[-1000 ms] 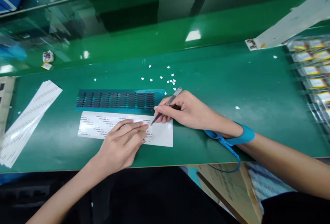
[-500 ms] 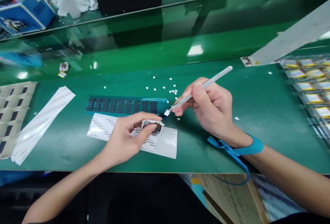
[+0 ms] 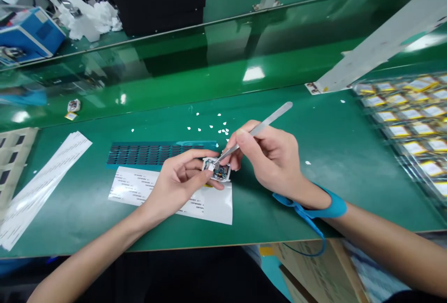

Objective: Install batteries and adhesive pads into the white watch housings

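My left hand [image 3: 185, 177] is closed round a small white-framed device [image 3: 223, 171] with a circuit board showing in its open face. Something yellow peeks out beneath the device. Between the fingers of my right hand [image 3: 268, 156] is a pair of metal tweezers [image 3: 263, 124], slanting down to the left. Their tips lie over the device's open face, by a small white piece [image 3: 211, 166]; whether they still grip it I cannot tell. A blue wrist strap [image 3: 330, 204] circles my right wrist. Below the device a white printed sheet [image 3: 220, 205] lies partly under my left hand.
Behind the hands lies a blue strip with rows of dark pieces [image 3: 139, 154]. Small white scraps [image 3: 223, 131] are scattered nearby. White printed strips [image 3: 49, 186] and a beige tray [image 3: 21, 158] sit left. A clear tray of yellow-edged cells [image 3: 412, 121] stands right, near a slanted white post [image 3: 370, 47].
My right hand has brought the tweezers and white piece from beside the device to over its open face. My left hand has turned the device so its circuit board faces up. The view has shifted.
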`<state>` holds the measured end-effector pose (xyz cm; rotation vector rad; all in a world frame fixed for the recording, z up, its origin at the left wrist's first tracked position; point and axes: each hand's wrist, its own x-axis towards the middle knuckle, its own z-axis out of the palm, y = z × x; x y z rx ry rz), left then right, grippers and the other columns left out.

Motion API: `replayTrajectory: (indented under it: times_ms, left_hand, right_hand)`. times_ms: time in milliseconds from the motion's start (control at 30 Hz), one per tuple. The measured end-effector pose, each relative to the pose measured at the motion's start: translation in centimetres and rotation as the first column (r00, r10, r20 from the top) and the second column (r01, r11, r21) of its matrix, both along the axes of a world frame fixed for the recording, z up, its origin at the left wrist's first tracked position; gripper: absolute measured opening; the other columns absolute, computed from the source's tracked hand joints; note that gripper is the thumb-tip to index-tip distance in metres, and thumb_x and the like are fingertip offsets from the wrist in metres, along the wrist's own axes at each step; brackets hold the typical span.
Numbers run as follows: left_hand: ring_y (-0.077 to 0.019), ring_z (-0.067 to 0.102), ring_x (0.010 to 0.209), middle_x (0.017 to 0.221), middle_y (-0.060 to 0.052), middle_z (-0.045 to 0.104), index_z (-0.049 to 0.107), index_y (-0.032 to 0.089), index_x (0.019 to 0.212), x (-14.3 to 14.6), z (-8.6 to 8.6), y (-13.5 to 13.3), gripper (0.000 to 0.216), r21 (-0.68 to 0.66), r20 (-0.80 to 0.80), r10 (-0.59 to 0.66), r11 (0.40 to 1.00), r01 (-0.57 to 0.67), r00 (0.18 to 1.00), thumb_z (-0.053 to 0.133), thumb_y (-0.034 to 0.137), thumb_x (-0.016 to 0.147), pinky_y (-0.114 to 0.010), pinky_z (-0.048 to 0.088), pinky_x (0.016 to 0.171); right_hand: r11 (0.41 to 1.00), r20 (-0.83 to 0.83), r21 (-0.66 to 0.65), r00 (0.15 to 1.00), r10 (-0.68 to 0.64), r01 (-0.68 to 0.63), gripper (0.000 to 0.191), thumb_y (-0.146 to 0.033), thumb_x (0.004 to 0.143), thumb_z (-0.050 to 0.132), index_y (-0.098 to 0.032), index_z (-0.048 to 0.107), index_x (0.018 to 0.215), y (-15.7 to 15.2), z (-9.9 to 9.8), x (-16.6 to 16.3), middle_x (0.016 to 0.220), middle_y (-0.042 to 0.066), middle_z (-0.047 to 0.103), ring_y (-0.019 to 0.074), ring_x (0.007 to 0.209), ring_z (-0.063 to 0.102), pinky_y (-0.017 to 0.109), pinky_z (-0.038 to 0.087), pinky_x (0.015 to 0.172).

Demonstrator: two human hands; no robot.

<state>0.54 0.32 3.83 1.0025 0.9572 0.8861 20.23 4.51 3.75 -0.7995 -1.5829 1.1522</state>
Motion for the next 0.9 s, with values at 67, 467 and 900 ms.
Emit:
replayTrajectory:
  times_ms: [67, 467, 900]
  left_hand:
    - [-0.0134, 0.083, 0.079, 0.094, -0.002, 0.081, 0.069, 0.014, 0.118, 0.0, 0.0, -0.1, 0.028, 0.0, 0.02, -0.005, 1.0, 0.005, 1.0, 0.077, 0.014, 0.092, -0.016, 0.061, 0.075]
    - [-0.0145, 0.083, 0.078, 0.095, -0.003, 0.082, 0.071, 0.014, 0.117, 0.1, 0.5, -0.5, 0.028, 0.011, -0.031, 0.021, 1.0, -0.02, 0.999, 0.078, 0.016, 0.09, -0.014, 0.059, 0.07]
    - [-0.017, 0.08, 0.061, 0.072, 0.0, 0.075, 0.071, 0.012, 0.1, 0.2, -0.2, -0.5, 0.015, 0.017, -0.077, 0.11, 0.994, -0.109, 0.991, 0.077, 0.019, 0.089, -0.017, 0.057, 0.056]
  right_hand:
    - [0.999, 0.039, 0.04, 0.999, 0.003, -0.005, 0.033, -0.042, 0.11, 0.059, -0.023, 0.067, 0.083, 0.0, 0.0, 0.0, 0.076, 0.0, 0.07, 0.0103, 0.056, 0.066, 0.025, 0.054, 0.051]
    - [0.996, 0.043, 0.074, 0.998, 0.054, -0.058, 0.029, -0.033, 0.112, 0.055, -0.022, 0.067, 0.088, 0.4, -0.7, 0.1, 0.076, -0.002, 0.071, 0.0076, 0.054, 0.065, 0.019, 0.054, 0.05]
    - [0.947, 0.173, 0.319, 0.984, -0.036, -0.021, 0.023, -0.02, 0.11, 0.054, -0.022, 0.068, 0.093, 0.0, -1.0, 0.1, 0.074, -0.003, 0.07, 0.0094, 0.059, 0.069, 0.021, 0.056, 0.056]
